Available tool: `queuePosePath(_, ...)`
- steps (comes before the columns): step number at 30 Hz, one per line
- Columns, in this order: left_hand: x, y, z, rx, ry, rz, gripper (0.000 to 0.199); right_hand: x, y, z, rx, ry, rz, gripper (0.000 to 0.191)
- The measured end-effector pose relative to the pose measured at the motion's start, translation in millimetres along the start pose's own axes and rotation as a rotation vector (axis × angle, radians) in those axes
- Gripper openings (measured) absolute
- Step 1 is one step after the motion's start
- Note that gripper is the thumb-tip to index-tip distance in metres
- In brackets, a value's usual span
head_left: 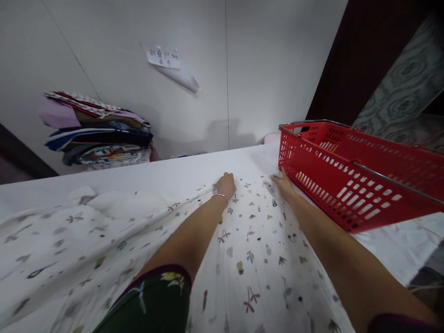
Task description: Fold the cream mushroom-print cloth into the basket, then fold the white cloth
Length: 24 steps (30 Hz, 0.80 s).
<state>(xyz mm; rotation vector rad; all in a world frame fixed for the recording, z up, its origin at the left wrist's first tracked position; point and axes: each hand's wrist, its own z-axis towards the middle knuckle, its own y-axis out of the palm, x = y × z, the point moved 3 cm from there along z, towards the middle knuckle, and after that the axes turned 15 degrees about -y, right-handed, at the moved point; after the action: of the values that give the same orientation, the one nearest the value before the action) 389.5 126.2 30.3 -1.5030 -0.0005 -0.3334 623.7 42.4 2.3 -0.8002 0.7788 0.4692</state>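
A white cloth (pixel 256 249) printed with small plants and insects spreads over the white table and runs down toward me. My left hand (pixel 226 185), a bracelet at its wrist, is closed on the cloth near its far edge, and folds run off to the left from there. By the cloth's far right corner lies my right hand (pixel 284 185), its fingers apart and touching the fabric, close beside the red basket. Between my hands the cloth is fairly flat; on the left it is loose and rumpled.
The red plastic basket (pixel 367 189) with metal handles stands on the right of the table (pixel 194 171). At the back left is a stack of folded fabrics (pixel 100 129). A paper note (pixel 164 58) hangs on the pale wall behind.
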Motion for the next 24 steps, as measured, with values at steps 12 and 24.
queuePosePath(12,-13,14.6,-34,-0.165,0.284,-0.052,0.048,-32,8,-35,-0.666,-0.135,-0.606,0.049)
queuePosePath(24,-97,-47.9,-168,-0.27,0.519,-0.142,0.053,-52,-110,-169,-0.434,-0.252,-0.571,0.053)
